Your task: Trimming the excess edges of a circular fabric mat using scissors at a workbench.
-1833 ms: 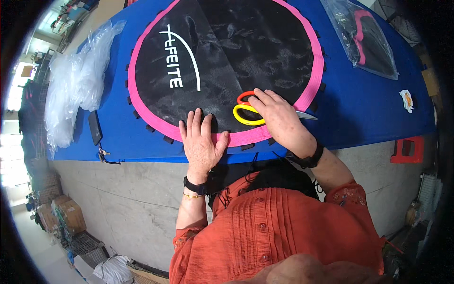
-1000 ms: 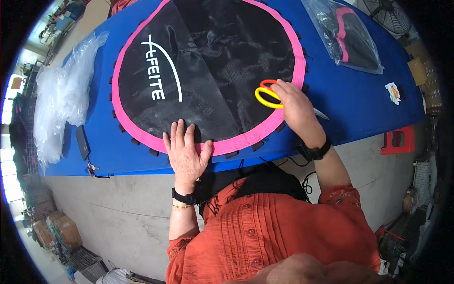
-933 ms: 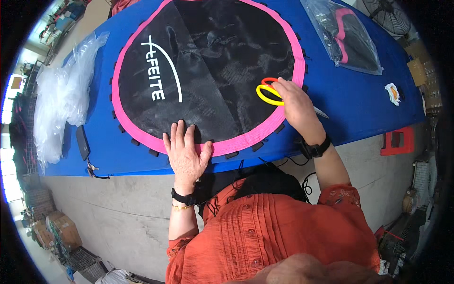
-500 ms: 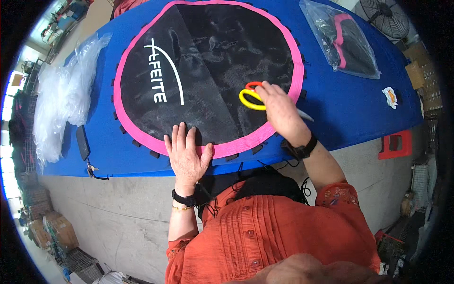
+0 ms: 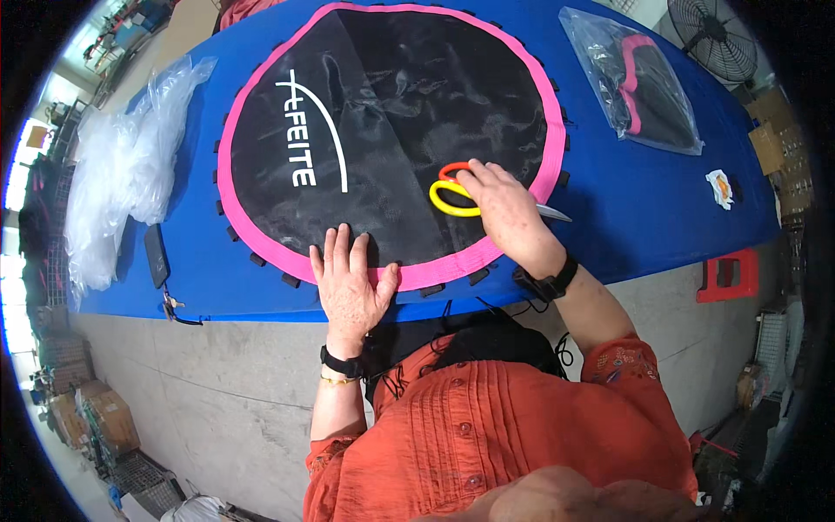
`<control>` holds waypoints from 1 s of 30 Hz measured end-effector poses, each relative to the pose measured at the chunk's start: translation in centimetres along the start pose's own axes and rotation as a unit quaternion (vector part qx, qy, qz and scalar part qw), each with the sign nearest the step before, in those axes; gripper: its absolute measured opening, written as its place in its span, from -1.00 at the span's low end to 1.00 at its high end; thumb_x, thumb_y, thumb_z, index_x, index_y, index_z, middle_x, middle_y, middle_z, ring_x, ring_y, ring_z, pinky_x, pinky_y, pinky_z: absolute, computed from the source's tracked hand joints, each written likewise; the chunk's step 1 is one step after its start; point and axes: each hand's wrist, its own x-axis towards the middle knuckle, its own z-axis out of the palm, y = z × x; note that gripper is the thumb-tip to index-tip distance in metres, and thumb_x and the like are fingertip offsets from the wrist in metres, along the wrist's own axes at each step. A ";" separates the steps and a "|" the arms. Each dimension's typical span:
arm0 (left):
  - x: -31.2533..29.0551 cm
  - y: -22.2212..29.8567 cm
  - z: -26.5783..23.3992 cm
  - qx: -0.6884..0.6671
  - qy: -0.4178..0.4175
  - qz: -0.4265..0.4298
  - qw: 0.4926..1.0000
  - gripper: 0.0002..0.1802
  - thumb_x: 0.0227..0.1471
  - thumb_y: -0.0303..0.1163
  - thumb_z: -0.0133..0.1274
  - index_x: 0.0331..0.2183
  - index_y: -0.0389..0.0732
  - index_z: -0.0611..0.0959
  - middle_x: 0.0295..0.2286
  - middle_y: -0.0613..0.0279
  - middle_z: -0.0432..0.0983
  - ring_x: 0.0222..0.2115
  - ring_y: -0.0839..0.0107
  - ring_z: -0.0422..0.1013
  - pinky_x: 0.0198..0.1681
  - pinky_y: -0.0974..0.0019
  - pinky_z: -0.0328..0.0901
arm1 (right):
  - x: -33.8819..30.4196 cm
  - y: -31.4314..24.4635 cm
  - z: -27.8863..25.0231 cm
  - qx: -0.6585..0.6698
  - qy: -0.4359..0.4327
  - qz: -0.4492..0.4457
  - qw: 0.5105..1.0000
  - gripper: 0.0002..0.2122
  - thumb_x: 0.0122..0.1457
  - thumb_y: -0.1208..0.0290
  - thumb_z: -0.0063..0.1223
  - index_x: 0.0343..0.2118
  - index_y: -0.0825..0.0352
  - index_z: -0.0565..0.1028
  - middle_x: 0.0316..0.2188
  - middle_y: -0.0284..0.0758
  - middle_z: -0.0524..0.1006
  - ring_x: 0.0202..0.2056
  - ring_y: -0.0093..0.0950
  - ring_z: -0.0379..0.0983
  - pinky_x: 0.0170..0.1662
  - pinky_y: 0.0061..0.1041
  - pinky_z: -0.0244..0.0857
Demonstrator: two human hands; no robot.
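Note:
A round black mesh trampoline mat (image 5: pixel 417 130) with a pink border and small black loops around its edge lies spread on the blue-covered table. White lettering and a curved stripe mark its left half. My left hand (image 5: pixel 352 283) rests flat on the mat's near edge, fingers apart. Over the mat's right side, my right hand (image 5: pixel 509 209) is closed around scissors (image 5: pixel 454 209). Their yellow and red handle loops stick out to the left, and the blade tips show to the right of the hand. The middle of the scissors is hidden under the palm.
Crumpled clear plastic (image 5: pixel 130 174) lies at the left, beside a dark flat phone-like object (image 5: pixel 156 255) and keys (image 5: pixel 171 303). A bagged black and pink mat (image 5: pixel 639 87) and a crumpled wrapper (image 5: pixel 719 189) lie on the right. Beyond stand a fan (image 5: pixel 715 39) and a red stool (image 5: pixel 729 275).
My right hand has moved slightly left and down with the scissors. The left hand stays flat on the mat's edge, and the whole view has shifted a little.

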 end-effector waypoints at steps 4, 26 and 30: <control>0.0 0.0 -0.1 0.003 -0.001 0.001 1.000 -0.26 0.15 0.10 0.22 0.19 -0.20 0.56 0.27 -0.14 0.38 0.36 -0.13 0.21 0.46 -0.31 -0.07 | 1.4 -1.6 0.5 0.020 0.003 -0.004 1.000 -0.61 0.20 0.57 0.08 0.12 0.31 0.52 0.18 -0.11 0.53 0.11 -0.14 0.50 0.19 -0.21 0.44; -0.1 -0.1 0.0 0.002 -0.002 0.001 1.000 -0.27 0.18 0.13 0.19 0.18 -0.20 0.57 0.27 -0.13 0.38 0.36 -0.12 0.21 0.45 -0.33 -0.05 | 2.3 -3.5 -1.1 0.063 -0.068 -0.030 0.995 -0.54 0.16 0.65 0.10 0.16 0.32 0.50 0.20 -0.09 0.49 0.16 -0.12 0.47 0.22 -0.18 0.41; 0.0 0.1 -0.2 0.006 -0.003 0.003 1.000 -0.26 0.18 0.13 0.20 0.18 -0.20 0.57 0.27 -0.12 0.38 0.36 -0.12 0.21 0.45 -0.33 -0.05 | 1.6 -4.1 0.0 0.031 0.025 -0.058 0.998 -0.66 0.17 0.50 0.13 0.04 0.29 0.54 -0.01 -0.19 0.56 0.01 -0.20 0.52 0.07 -0.23 0.44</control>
